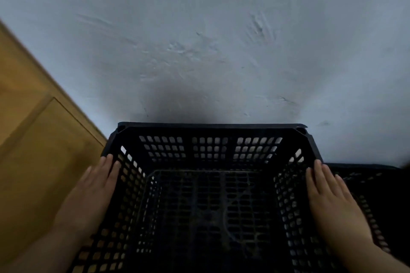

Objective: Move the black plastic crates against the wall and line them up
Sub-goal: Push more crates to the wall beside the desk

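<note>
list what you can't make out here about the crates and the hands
Head view only:
- Crate: near side cut off by the bottom edge; the base meeting the wall is hidden by the crate's own far rim.
- Second crate, to the right: mostly cut off by the right edge and covered by the right hand.
- Left hand: palm hidden; pressing or resting, cannot tell.

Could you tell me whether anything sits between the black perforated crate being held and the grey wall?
Nothing visible does. The black perforated plastic crate, with left hand and right hand flat on its sides, has its far rim at the grey plaster wall.
</note>
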Tool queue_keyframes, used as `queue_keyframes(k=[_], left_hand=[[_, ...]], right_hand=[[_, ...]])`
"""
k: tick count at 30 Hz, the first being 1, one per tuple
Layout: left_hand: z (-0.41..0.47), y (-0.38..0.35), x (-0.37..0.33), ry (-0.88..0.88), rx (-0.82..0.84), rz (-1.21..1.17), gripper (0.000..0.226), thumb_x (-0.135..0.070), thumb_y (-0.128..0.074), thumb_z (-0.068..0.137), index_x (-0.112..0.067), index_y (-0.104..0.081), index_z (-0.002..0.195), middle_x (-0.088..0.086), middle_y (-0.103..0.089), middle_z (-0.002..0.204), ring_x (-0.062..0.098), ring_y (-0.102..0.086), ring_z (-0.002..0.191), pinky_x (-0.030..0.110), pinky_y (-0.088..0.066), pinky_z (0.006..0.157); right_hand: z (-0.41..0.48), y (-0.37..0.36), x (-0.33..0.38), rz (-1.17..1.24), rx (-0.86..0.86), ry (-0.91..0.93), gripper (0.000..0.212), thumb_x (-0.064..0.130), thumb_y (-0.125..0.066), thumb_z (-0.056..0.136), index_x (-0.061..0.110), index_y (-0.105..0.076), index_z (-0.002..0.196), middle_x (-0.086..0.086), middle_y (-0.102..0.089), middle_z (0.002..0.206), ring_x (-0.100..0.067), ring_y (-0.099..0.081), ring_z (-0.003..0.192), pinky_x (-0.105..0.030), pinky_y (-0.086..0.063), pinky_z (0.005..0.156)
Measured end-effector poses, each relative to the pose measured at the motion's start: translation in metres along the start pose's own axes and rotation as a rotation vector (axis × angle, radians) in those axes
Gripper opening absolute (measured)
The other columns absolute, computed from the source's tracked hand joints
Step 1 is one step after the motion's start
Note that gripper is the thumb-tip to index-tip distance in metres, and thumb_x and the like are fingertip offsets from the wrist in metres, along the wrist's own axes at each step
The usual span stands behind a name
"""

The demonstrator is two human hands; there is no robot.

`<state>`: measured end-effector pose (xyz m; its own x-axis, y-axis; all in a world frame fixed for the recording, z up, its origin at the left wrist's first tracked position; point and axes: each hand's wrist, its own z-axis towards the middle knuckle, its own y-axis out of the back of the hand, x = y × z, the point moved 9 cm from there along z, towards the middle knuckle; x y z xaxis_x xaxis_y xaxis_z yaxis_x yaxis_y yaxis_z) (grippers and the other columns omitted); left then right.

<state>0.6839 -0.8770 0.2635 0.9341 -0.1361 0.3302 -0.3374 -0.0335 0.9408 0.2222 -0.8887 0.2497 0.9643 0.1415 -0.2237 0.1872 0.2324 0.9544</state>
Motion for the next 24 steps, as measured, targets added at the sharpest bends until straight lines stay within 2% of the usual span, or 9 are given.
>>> queue_keyframes(k=[4, 6, 8, 10, 12, 15, 18, 20, 24], left_hand=[[0.024, -0.002, 0.021, 0.001, -0.032, 0.0, 0.115, 0.011, -0.081, 0.028, 0.006, -0.036, 0.134, 0.027, -0.039, 0.14, 0.032, -0.026, 0.131, 0.033, 0.0, 0.114], [0.031, -0.001, 0.025, -0.002, -0.052, -0.025, 0.116, 0.009, -0.083, 0.023, 0.007, -0.04, 0.131, 0.027, -0.045, 0.136, 0.032, -0.028, 0.128, 0.039, -0.021, 0.114], [0.032, -0.006, 0.027, -0.015, -0.047, -0.05, 0.118, 0.008, -0.084, 0.02, 0.008, -0.042, 0.13, 0.027, -0.048, 0.133, 0.033, -0.03, 0.127, 0.042, -0.036, 0.104], [0.034, -0.012, 0.028, -0.023, -0.034, -0.076, 0.117, 0.008, -0.084, 0.022, 0.007, -0.041, 0.13, 0.027, -0.048, 0.133, 0.033, -0.03, 0.127, 0.04, -0.03, 0.106], [0.035, -0.02, 0.029, -0.02, -0.015, -0.065, 0.112, 0.008, -0.083, 0.024, 0.007, -0.043, 0.128, 0.027, -0.05, 0.132, 0.033, -0.03, 0.126, 0.038, -0.021, 0.103], [0.036, -0.018, 0.029, -0.034, -0.006, -0.069, 0.114, 0.005, -0.085, 0.023, 0.007, -0.041, 0.128, 0.027, -0.051, 0.13, 0.033, -0.029, 0.127, 0.034, -0.005, 0.112], [0.033, -0.023, 0.026, -0.081, 0.042, -0.091, 0.131, -0.002, -0.088, 0.013, 0.008, -0.035, 0.132, 0.026, -0.045, 0.135, 0.03, -0.004, 0.143, 0.03, 0.004, 0.113], [0.032, -0.028, 0.025, -0.108, 0.085, -0.083, 0.139, -0.006, -0.088, 0.008, 0.008, -0.032, 0.134, 0.026, -0.039, 0.139, 0.023, 0.005, 0.145, 0.031, 0.006, 0.114], [0.036, -0.018, 0.025, -0.1, 0.107, -0.079, 0.119, -0.003, -0.084, 0.027, 0.006, -0.032, 0.134, 0.027, -0.042, 0.138, 0.025, 0.005, 0.145, 0.031, 0.008, 0.115]], right_hand=[[0.022, 0.0, 0.009, -0.012, 0.034, -0.054, 0.089, -0.012, -0.074, 0.04, -0.01, -0.046, 0.125, -0.027, -0.033, 0.142, -0.021, 0.015, 0.143, -0.034, 0.004, 0.112], [0.032, 0.0, 0.013, -0.002, 0.041, -0.07, 0.087, -0.012, -0.073, 0.042, -0.01, -0.046, 0.125, -0.027, -0.028, 0.145, -0.02, 0.017, 0.143, -0.033, 0.004, 0.112], [0.039, -0.001, 0.02, 0.009, 0.038, -0.066, 0.083, -0.011, -0.069, 0.048, -0.009, -0.044, 0.127, -0.021, -0.005, 0.154, -0.021, 0.017, 0.143, -0.034, 0.005, 0.113], [0.042, -0.001, 0.025, 0.021, -0.002, -0.057, 0.076, -0.011, -0.061, 0.055, -0.009, -0.042, 0.129, -0.014, 0.015, 0.155, -0.022, 0.016, 0.143, -0.035, 0.005, 0.113], [0.037, -0.002, 0.029, 0.007, -0.046, -0.033, 0.066, -0.01, -0.047, 0.064, -0.009, -0.04, 0.13, -0.013, 0.018, 0.154, -0.023, 0.015, 0.143, -0.037, 0.005, 0.113], [0.03, -0.001, 0.03, 0.001, -0.095, -0.022, 0.062, 0.0, -0.024, 0.07, -0.006, -0.03, 0.132, -0.015, 0.015, 0.155, -0.025, 0.015, 0.143, -0.037, 0.006, 0.114], [0.029, 0.0, 0.03, 0.001, -0.081, -0.024, 0.062, 0.002, -0.021, 0.071, -0.006, -0.027, 0.132, -0.017, 0.011, 0.155, -0.026, 0.014, 0.143, -0.039, 0.005, 0.114], [0.029, 0.003, 0.031, 0.011, -0.084, -0.024, 0.062, 0.002, -0.022, 0.072, -0.006, -0.027, 0.133, -0.017, 0.01, 0.155, -0.027, 0.012, 0.143, -0.041, 0.004, 0.114], [0.03, 0.009, 0.027, 0.058, -0.043, -0.091, 0.07, -0.008, -0.038, 0.068, -0.003, -0.025, 0.136, -0.015, 0.008, 0.156, -0.024, 0.01, 0.144, -0.04, 0.003, 0.115]])
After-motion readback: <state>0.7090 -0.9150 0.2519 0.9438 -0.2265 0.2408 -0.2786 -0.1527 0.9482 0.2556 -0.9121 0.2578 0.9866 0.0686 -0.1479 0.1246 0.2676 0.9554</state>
